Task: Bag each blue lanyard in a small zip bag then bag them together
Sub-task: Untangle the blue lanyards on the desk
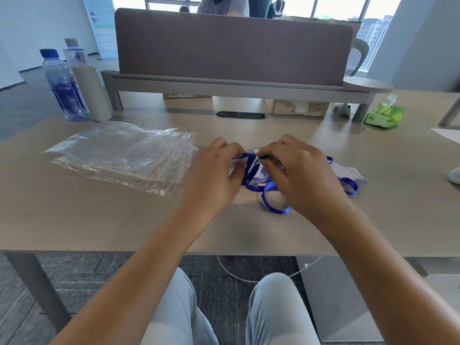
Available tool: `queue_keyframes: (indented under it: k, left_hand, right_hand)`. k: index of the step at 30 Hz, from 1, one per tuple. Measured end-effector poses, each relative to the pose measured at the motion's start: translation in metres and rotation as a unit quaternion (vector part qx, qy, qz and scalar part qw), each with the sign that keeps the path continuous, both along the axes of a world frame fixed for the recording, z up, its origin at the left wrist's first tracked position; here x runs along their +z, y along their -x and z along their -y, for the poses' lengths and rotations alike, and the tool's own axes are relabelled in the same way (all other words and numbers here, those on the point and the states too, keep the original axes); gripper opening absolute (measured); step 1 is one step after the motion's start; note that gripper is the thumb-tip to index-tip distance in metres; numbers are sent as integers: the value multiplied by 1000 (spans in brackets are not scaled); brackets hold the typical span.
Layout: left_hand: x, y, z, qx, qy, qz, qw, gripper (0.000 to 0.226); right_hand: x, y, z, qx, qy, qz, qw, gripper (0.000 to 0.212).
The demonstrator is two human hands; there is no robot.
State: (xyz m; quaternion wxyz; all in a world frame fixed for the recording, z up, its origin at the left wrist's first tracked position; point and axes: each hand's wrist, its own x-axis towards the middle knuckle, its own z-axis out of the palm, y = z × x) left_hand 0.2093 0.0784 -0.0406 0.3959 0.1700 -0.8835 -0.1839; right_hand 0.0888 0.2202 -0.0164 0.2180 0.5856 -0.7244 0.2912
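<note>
A blue lanyard (272, 195) lies in loops on the wooden table (99, 220), partly over a small clear zip bag (256, 175). My left hand (216, 175) pinches the bag's edge and the lanyard at its upper end. My right hand (296, 170) pinches the lanyard's top, with its black clip end, right beside the left fingers. More blue lanyard loops (348, 185) show to the right, lying on another small bag (353, 173), partly hidden behind my right hand. A stack of larger clear zip bags (124, 155) lies to the left.
Two water bottles (63, 88) and a grey cylinder (90, 93) stand at the back left. A grey desk divider (234, 48) runs along the back. A green tissue pack (384, 114) sits at the back right. A white sheet (448, 135) lies at the right edge.
</note>
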Motion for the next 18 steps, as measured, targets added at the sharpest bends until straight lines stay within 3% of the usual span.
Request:
queue_keyframes:
  k: [4,12,18]
  left_hand:
    - [-1,2,-5,-20,13,44,999,12]
    - [-1,0,-4,-50,31,45,997,13]
    - [1,-1,4,-60,12,28,998,13]
  right_hand:
    - [1,6,3,-8,10,14,1000,12]
    - [10,12,9,-39,-20,187,981,8]
    - [7,11,15,4,14,358,933,19]
